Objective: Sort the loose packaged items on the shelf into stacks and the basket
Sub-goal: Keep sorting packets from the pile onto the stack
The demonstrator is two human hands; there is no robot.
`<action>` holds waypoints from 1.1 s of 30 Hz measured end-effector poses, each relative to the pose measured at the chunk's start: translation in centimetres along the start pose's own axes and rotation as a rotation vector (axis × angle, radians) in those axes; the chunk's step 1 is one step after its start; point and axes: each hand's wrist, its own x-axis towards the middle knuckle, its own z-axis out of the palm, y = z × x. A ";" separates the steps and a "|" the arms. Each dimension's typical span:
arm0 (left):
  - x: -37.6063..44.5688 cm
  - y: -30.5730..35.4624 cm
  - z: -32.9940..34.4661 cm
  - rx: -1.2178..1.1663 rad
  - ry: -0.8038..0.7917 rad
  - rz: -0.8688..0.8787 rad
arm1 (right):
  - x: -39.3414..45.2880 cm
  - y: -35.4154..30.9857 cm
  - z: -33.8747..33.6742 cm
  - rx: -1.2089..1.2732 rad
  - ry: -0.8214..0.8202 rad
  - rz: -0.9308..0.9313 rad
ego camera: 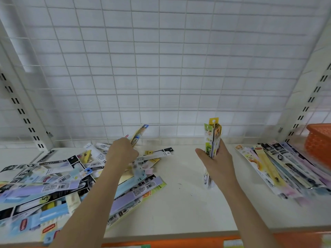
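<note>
Sorting stage: the person is working between a loose pile (53, 183) on the left of the shelf (188, 203) and a fanned stack (279, 169) on the right, with an orange basket (318, 145) at the far right edge.
Left hand: the left hand (123, 153) is reaching into the far side of the pile, its fingers curling round a long packet (138, 134) that is pointing up and back; a blurred translucent packet just below the hand is looking half lifted, and I cannot tell whether the hand is holding that one too.
Right hand: the right hand (215, 161) is gripping an upright bundle of packets (212, 140), thumb on one side and fingers on the other, with the bundle's lower end sitting near or on the shelf.
Slipping risk: the bundle is being pinched around its middle only, so the smooth sleeves are likely sliding against each other and could be fanning out or dropping if the grip is easing.
Snagging risk: packets in the pile are overlapping, so pulling one out is probably dragging neighbours along, perhaps over the front lip.
Mixing risk: the stack on the right is lying skewed, so adding the bundle carelessly could be knocking it toward the basket.
</note>
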 end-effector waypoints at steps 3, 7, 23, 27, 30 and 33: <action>-0.2 0.6 -0.5 -0.077 0.018 0.028 | -0.1 0.7 -0.1 -0.033 -0.024 0.036; -0.5 1.0 -0.9 -0.191 0.066 0.095 | -0.1 1.1 -0.4 -0.046 -0.045 0.054; -0.3 1.4 2.0 0.124 -0.180 0.208 | 0.5 1.1 -0.4 -0.231 -0.077 -0.075; -0.2 1.7 2.2 0.109 -0.146 0.190 | 1.3 1.3 -0.5 -0.280 -0.107 -0.065; -0.3 1.8 2.0 0.145 -0.155 0.179 | 1.8 1.3 -0.2 -0.280 -0.146 -0.063; -0.3 1.4 2.2 0.199 -0.211 0.174 | 2.0 1.2 0.3 -0.275 -0.171 -0.066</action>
